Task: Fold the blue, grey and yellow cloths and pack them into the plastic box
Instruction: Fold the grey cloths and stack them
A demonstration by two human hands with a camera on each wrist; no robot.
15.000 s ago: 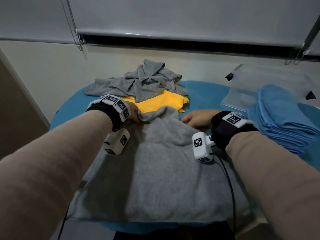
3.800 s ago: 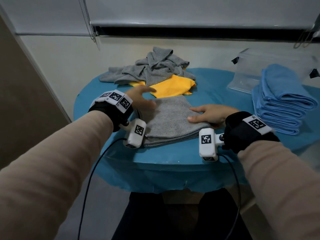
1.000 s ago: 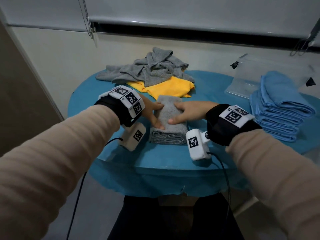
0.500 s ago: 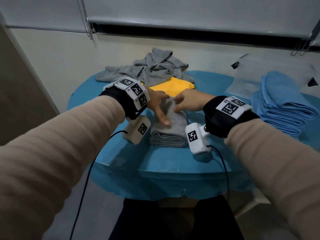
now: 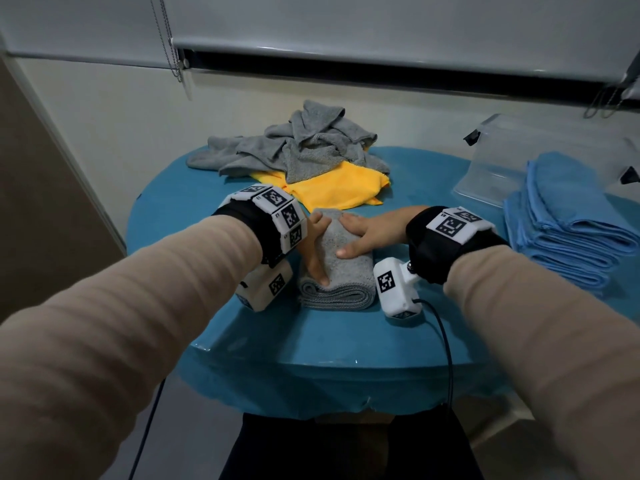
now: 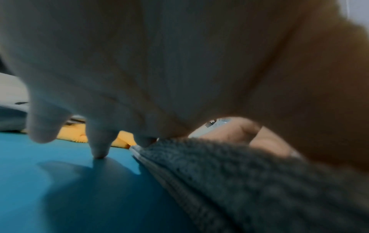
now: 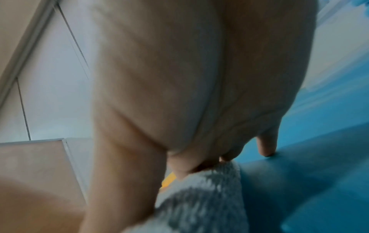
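My left hand (image 5: 313,247) lies along the nine o'clock side of the folded grey cloth (image 5: 337,271), fingers straight, thumb flat on top and my fingertips (image 6: 98,149) reaching down to the blue table (image 5: 311,337). My right hand (image 5: 372,232) rests on the cloth from three o'clock, fingers flat and loose across the top; neither hand is curled round anything.

The cloth sits at the near middle of the table, a thick narrow bundle with its layered edges facing me at six o'clock. I judge it soft, light and springy (terry like this tends to puff open once the weight comes off), not slippery, not fragile. The best hold, I think, is from both long sides at once, palms squeezing the layers together, or one hand slid underneath with the thumb clamping the top.

At twelve o'clock lies the yellow cloth (image 5: 334,188), flat and partly under a heap of loose grey cloths (image 5: 298,150). At two o'clock stands the clear plastic box (image 5: 491,168), with a stack of folded blue cloths (image 5: 568,216) just in front of it at three o'clock.
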